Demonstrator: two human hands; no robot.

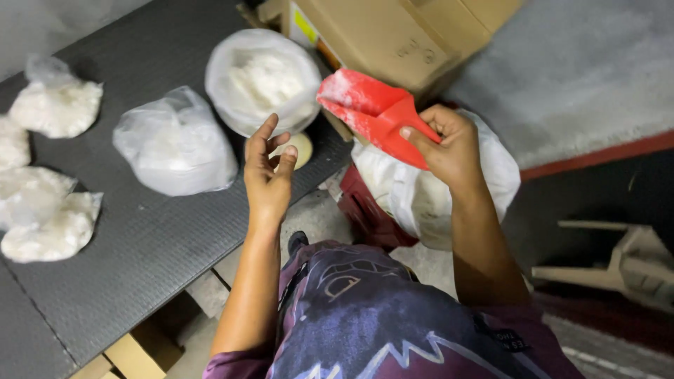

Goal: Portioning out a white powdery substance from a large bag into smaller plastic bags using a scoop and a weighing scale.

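My right hand (449, 147) grips a red plastic scoop (372, 112) dusted with white powder, held above a large white plastic sack (428, 200) that sits in a red container (365, 214). My left hand (270, 172) is raised with fingers apart and holds nothing, just in front of an open clear bag of white powder (263, 81) on the dark mat (140, 245). A filled, closed bag (175, 144) lies to the left of that hand.
Several more filled bags of white powder (53, 105) lie along the left of the mat. A cardboard box (393, 35) stands behind the scoop. A small round pale lid (302, 147) rests near the mat's edge. Wooden pieces (625, 263) lie at right.
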